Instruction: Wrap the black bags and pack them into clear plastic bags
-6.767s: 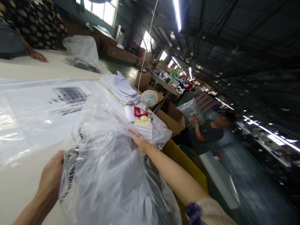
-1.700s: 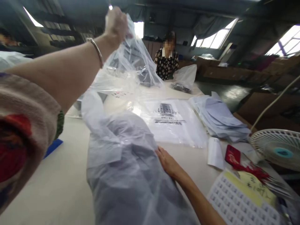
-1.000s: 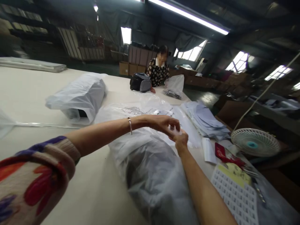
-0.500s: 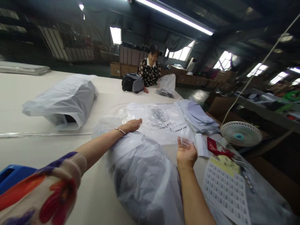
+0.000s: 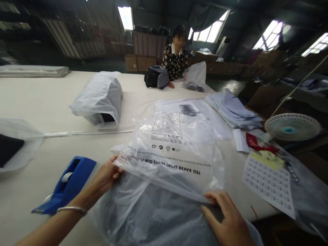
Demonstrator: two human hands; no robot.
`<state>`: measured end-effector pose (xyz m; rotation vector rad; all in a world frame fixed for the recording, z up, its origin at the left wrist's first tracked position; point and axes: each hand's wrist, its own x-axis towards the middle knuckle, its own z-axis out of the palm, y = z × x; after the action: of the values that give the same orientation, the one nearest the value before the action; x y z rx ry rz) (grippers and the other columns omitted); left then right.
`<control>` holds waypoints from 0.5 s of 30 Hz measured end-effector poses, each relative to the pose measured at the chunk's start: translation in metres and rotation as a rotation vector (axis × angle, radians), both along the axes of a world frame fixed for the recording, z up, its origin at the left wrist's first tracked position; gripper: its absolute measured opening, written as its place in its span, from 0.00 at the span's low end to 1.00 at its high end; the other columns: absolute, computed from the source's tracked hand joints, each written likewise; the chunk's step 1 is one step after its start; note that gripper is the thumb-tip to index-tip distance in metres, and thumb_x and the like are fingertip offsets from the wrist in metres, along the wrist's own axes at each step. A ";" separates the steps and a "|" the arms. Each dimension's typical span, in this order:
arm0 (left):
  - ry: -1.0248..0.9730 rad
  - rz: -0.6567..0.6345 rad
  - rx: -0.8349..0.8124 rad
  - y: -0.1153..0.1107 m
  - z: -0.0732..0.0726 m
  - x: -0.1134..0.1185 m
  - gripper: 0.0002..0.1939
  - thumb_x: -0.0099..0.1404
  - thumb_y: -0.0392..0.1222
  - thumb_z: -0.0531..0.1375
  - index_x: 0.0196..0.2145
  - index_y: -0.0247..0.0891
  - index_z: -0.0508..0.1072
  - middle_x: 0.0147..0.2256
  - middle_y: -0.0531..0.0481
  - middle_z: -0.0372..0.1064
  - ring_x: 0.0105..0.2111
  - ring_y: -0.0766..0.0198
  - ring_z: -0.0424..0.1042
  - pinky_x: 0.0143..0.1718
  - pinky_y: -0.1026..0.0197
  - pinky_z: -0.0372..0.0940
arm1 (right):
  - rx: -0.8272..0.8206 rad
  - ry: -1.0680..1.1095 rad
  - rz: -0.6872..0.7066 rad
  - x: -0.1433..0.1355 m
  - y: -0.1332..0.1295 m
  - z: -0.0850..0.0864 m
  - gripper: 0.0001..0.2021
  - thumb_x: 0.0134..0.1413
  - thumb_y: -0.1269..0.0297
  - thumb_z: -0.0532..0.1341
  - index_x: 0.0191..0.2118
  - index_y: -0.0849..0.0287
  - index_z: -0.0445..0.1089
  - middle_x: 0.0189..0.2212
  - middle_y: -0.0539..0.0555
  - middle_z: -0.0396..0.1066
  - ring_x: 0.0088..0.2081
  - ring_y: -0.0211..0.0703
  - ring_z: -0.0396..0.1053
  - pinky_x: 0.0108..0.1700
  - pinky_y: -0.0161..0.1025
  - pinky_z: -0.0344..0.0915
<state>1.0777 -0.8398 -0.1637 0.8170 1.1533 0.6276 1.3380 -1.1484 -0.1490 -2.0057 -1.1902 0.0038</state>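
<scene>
A large clear plastic bag (image 5: 159,212) lies in front of me with something dark grey inside it. Its upper part is printed with black text that reads upside down from here. My left hand (image 5: 109,174) pinches the left end of a folded edge across the bag. At the right end of that edge, my right hand (image 5: 225,215) has its thumb below and fingers above, closed on the plastic. Beside my left forearm stands a blue tape dispenser (image 5: 69,181).
Another wrapped bundle (image 5: 102,99) and a partly visible bag (image 5: 15,143) lie left. A co-worker (image 5: 175,58) stands across the table by a black-grey bag (image 5: 156,77). On the right are papers (image 5: 233,109), a fan (image 5: 292,128), a red object (image 5: 258,141) and a label sheet (image 5: 269,181).
Both hands have come nearer to me and now hold the bag's edge, drawn over the dark contents. Its printed part faces up. My view has tilted down, bringing the whole tape dispenser into sight.
</scene>
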 end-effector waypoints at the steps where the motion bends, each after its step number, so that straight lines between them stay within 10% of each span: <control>1: -0.052 0.028 -0.045 0.001 0.003 -0.010 0.17 0.49 0.29 0.61 0.39 0.37 0.70 0.22 0.57 0.65 0.14 0.75 0.56 0.10 0.76 0.45 | 0.007 -0.191 0.032 -0.001 -0.007 0.002 0.05 0.59 0.59 0.62 0.39 0.52 0.74 0.30 0.50 0.71 0.33 0.43 0.72 0.37 0.37 0.70; 6: -0.247 -0.111 -0.044 0.032 0.057 0.019 0.04 0.65 0.35 0.57 0.37 0.38 0.71 0.33 0.50 0.74 0.22 0.70 0.70 0.19 0.72 0.65 | -0.159 -0.606 -0.096 0.002 -0.008 0.027 0.10 0.66 0.68 0.53 0.43 0.57 0.72 0.32 0.54 0.69 0.34 0.44 0.70 0.39 0.39 0.65; 9: -0.332 -0.371 0.062 0.051 0.079 0.076 0.17 0.73 0.52 0.52 0.41 0.37 0.72 0.42 0.44 0.76 0.41 0.57 0.76 0.40 0.57 0.75 | -0.270 -0.576 -0.299 0.015 -0.013 0.029 0.12 0.66 0.66 0.53 0.43 0.58 0.74 0.35 0.56 0.71 0.36 0.45 0.69 0.38 0.40 0.63; 12: -0.280 -0.575 0.502 0.076 0.075 0.132 0.27 0.73 0.62 0.47 0.42 0.35 0.70 0.44 0.43 0.75 0.47 0.56 0.73 0.52 0.54 0.70 | -0.213 -0.264 -0.575 0.042 -0.037 0.015 0.11 0.59 0.64 0.57 0.41 0.56 0.77 0.38 0.57 0.74 0.37 0.47 0.68 0.37 0.41 0.62; 15: -0.020 -0.735 1.046 0.110 0.056 0.171 0.25 0.65 0.64 0.58 0.36 0.35 0.70 0.41 0.42 0.73 0.47 0.54 0.69 0.54 0.54 0.65 | 0.227 0.340 -0.844 0.078 -0.072 -0.003 0.10 0.47 0.61 0.65 0.37 0.56 0.77 0.33 0.57 0.75 0.27 0.41 0.62 0.29 0.40 0.61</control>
<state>1.2487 -0.7300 -0.1074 1.9896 0.3543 0.5808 1.4156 -1.2208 -0.1521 -2.0484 -0.0783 -0.1933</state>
